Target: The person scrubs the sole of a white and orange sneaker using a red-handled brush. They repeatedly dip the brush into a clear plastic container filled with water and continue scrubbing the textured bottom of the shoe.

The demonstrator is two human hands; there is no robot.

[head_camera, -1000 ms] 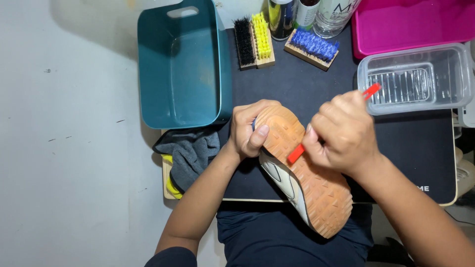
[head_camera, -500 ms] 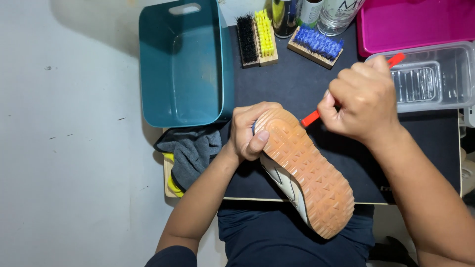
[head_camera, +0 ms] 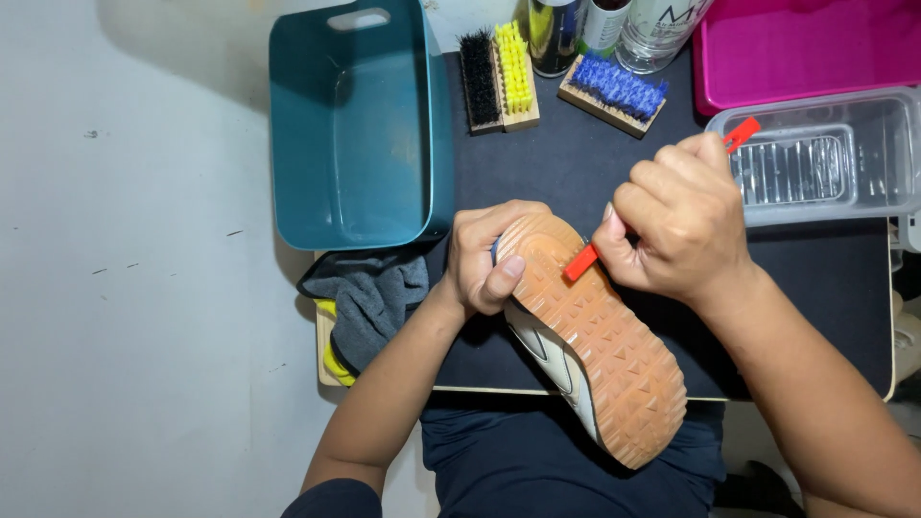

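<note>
My left hand point(head_camera: 489, 254) grips the toe end of a light-coloured sneaker point(head_camera: 595, 341) turned sole-up, its tan rubber sole facing me. My right hand point(head_camera: 676, 216) is shut on a thin red tool point(head_camera: 580, 261). One red end touches the sole near the toe. The other red end sticks out past my knuckles toward the clear tub point(head_camera: 815, 158). The shoe lies slanted over the black mat point(head_camera: 576, 163), heel toward my lap.
A teal plastic basket point(head_camera: 360, 125) stands at the left of the mat, a grey cloth point(head_camera: 374, 297) below it. Black, yellow and blue brushes point(head_camera: 499, 77) and bottles point(head_camera: 604, 24) line the far edge. A pink bin point(head_camera: 806, 48) sits at the far right.
My right hand lifted the red tool off the sole toward the clear tub, then brought it back down onto the sole near the toe. My left hand kept its hold.
</note>
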